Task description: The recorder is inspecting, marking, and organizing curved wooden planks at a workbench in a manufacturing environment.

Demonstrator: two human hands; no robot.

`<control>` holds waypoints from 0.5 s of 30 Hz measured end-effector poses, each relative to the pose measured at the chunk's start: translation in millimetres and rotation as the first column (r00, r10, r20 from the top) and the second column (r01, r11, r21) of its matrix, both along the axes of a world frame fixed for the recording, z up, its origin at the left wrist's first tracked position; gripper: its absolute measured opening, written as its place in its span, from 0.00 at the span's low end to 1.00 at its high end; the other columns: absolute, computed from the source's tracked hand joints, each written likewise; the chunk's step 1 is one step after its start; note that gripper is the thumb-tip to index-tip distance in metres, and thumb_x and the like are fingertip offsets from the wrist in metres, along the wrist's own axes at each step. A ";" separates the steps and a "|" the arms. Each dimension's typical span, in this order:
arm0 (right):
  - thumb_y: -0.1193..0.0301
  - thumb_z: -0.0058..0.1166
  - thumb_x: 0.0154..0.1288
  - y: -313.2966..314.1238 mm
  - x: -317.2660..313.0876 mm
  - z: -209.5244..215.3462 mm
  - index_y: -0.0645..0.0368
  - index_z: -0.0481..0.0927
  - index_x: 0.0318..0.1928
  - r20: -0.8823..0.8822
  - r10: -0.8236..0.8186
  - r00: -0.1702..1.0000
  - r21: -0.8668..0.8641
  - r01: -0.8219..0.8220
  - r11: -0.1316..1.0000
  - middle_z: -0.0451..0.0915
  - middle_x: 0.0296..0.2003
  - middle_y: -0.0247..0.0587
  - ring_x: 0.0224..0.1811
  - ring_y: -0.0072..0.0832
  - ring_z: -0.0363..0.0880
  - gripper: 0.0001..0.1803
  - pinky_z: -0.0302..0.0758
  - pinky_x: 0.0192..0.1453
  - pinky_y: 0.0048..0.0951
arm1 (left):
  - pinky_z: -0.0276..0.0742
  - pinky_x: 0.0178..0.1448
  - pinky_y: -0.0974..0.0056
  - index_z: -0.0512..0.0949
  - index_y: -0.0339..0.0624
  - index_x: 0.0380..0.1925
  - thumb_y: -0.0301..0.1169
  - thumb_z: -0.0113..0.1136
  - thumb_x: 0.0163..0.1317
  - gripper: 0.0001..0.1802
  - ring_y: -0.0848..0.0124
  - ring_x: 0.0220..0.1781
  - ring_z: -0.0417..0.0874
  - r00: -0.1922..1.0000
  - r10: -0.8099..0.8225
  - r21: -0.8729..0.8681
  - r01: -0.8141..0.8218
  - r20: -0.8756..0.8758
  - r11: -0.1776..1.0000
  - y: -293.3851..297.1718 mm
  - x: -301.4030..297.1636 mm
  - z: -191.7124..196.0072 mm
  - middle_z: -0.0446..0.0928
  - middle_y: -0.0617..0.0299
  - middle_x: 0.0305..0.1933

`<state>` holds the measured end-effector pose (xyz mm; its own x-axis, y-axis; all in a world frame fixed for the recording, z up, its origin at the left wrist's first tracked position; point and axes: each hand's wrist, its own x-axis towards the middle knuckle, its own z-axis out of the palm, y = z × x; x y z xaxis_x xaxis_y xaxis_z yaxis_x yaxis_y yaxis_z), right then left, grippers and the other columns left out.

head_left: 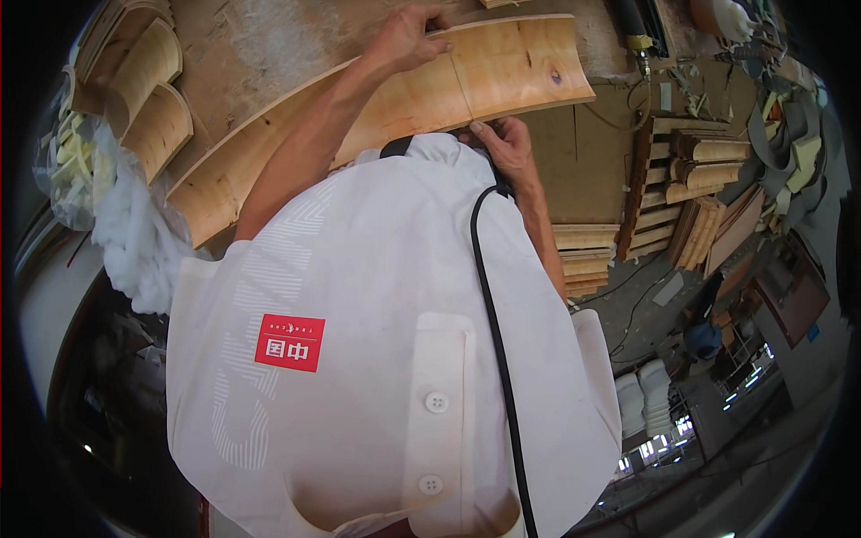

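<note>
A long curved plywood panel (520, 67) lies across the bench in front of me, its hollow face up. My left hand (408, 38) reaches over it, fingers closed on the far edge. On the near edge, my right hand (507, 148) has its thumb and fingers pressed together around the rim; part of it is hidden below the panel. A thin dark line crosses the panel between both hands; whether it is a mark or a seam, I cannot tell.
Curved wooden pieces (148, 99) are stacked at the left, beside white stuffing (134, 242) and a plastic bag of yellowish scraps (72, 179). More curved pieces (708, 161) stand stacked at the right. A black cable (489, 287) hangs along my white shirt.
</note>
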<state>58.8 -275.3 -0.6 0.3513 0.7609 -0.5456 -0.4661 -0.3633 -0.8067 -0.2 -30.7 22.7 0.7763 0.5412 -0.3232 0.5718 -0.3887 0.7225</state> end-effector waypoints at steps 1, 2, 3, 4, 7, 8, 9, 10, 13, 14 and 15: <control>0.73 0.55 0.65 0.8 0.9 -0.5 0.70 0.78 0.42 0.007 0.010 1.000 0.000 -0.010 1.000 0.82 0.34 0.41 0.34 0.25 0.82 0.11 0.80 0.40 0.24 | 0.77 0.34 0.60 0.81 0.43 0.32 0.37 0.68 0.45 0.15 0.63 0.32 0.84 1.000 0.003 -0.009 -0.003 -0.005 1.000 0.6 0.8 1.8 0.83 0.55 0.29; 0.73 0.55 0.65 0.8 1.6 -1.1 0.70 0.78 0.42 0.012 0.019 1.000 -0.002 -0.019 1.000 0.82 0.34 0.41 0.34 0.25 0.82 0.11 0.80 0.40 0.24 | 0.77 0.34 0.60 0.81 0.43 0.32 0.37 0.68 0.45 0.15 0.63 0.32 0.84 1.000 0.004 -0.009 -0.004 -0.005 1.000 0.1 1.6 3.7 0.83 0.55 0.29; 0.73 0.55 0.65 -0.1 2.2 -1.6 0.70 0.78 0.42 0.011 0.020 1.000 -0.003 -0.020 1.000 0.82 0.34 0.41 0.34 0.25 0.82 0.11 0.80 0.40 0.24 | 0.77 0.34 0.60 0.81 0.43 0.32 0.37 0.68 0.45 0.15 0.62 0.31 0.84 0.999 0.005 0.010 -0.005 -0.033 1.000 -1.2 2.5 5.8 0.83 0.55 0.29; 0.73 0.55 0.65 0.2 2.8 -1.6 0.70 0.78 0.42 0.013 0.016 1.000 -0.005 -0.016 1.000 0.82 0.34 0.41 0.34 0.25 0.82 0.10 0.80 0.40 0.24 | 0.77 0.34 0.60 0.81 0.43 0.32 0.37 0.67 0.45 0.15 0.62 0.31 0.84 0.998 0.007 0.031 -0.005 -0.060 1.000 -0.6 3.4 9.0 0.83 0.55 0.30; 0.73 0.55 0.65 -0.6 1.1 -1.9 0.70 0.78 0.41 -0.001 -0.005 1.000 -0.004 0.005 1.000 0.82 0.33 0.41 0.33 0.25 0.82 0.10 0.80 0.40 0.25 | 0.77 0.34 0.60 0.81 0.43 0.32 0.37 0.67 0.45 0.15 0.62 0.31 0.84 0.997 -0.025 0.032 0.027 -0.073 0.999 0.8 7.9 9.3 0.83 0.55 0.29; 0.73 0.55 0.65 0.0 0.7 -2.0 0.70 0.78 0.41 -0.017 -0.022 1.000 0.002 0.022 1.000 0.82 0.33 0.41 0.33 0.25 0.82 0.10 0.79 0.40 0.25 | 0.77 0.34 0.60 0.81 0.43 0.32 0.37 0.67 0.45 0.15 0.62 0.31 0.84 0.997 -0.027 0.030 0.030 -0.069 0.999 1.8 9.3 8.0 0.83 0.55 0.29; 0.73 0.55 0.65 2.3 1.2 -3.3 0.70 0.78 0.41 -0.012 -0.025 1.000 0.000 0.025 1.000 0.82 0.33 0.41 0.33 0.25 0.82 0.10 0.79 0.40 0.25 | 0.77 0.35 0.60 0.81 0.43 0.32 0.37 0.68 0.44 0.15 0.62 0.31 0.83 0.998 -0.026 -0.012 0.026 -0.057 1.000 4.4 9.1 5.7 0.83 0.55 0.30; 0.73 0.55 0.64 3.8 1.3 -3.6 0.69 0.78 0.41 0.015 -0.013 1.000 -0.006 0.013 1.000 0.82 0.33 0.41 0.33 0.25 0.82 0.10 0.79 0.40 0.25 | 0.77 0.35 0.60 0.82 0.43 0.32 0.37 0.68 0.44 0.15 0.62 0.31 0.83 0.999 -0.027 -0.056 0.024 -0.045 0.998 5.5 8.4 4.0 0.83 0.55 0.30; 0.73 0.55 0.64 6.3 2.1 -4.3 0.69 0.79 0.40 0.046 0.015 0.999 -0.027 -0.014 1.000 0.82 0.32 0.42 0.32 0.25 0.82 0.10 0.78 0.39 0.25 | 0.76 0.41 0.64 0.79 0.36 0.37 0.30 0.69 0.47 0.17 0.69 0.36 0.81 0.989 -0.068 -0.136 0.085 0.128 0.987 11.6 3.0 -20.7 0.82 0.56 0.34; 0.74 0.55 0.64 5.8 1.5 -6.2 0.69 0.79 0.40 0.059 0.013 0.998 0.000 -0.013 1.000 0.82 0.32 0.41 0.32 0.25 0.82 0.10 0.78 0.39 0.25 | 0.76 0.41 0.64 0.79 0.36 0.37 0.30 0.69 0.47 0.17 0.69 0.36 0.81 0.989 -0.062 -0.130 0.080 0.132 0.988 10.6 2.5 -23.4 0.82 0.56 0.34; 0.74 0.55 0.64 6.0 0.2 -7.0 0.69 0.79 0.40 0.072 0.013 0.997 0.029 -0.015 0.999 0.82 0.31 0.41 0.32 0.24 0.81 0.09 0.78 0.39 0.25 | 0.77 0.40 0.63 0.80 0.37 0.35 0.32 0.70 0.44 0.17 0.68 0.36 0.82 0.994 -0.031 -0.160 0.047 0.101 0.986 8.9 1.7 -25.3 0.82 0.55 0.33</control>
<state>59.1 -269.3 -7.7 0.3779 0.7812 -0.4968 -0.4015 -0.3452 -0.8483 1.6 -21.8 -2.6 0.8281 0.4566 -0.3253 0.4817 -0.2826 0.8295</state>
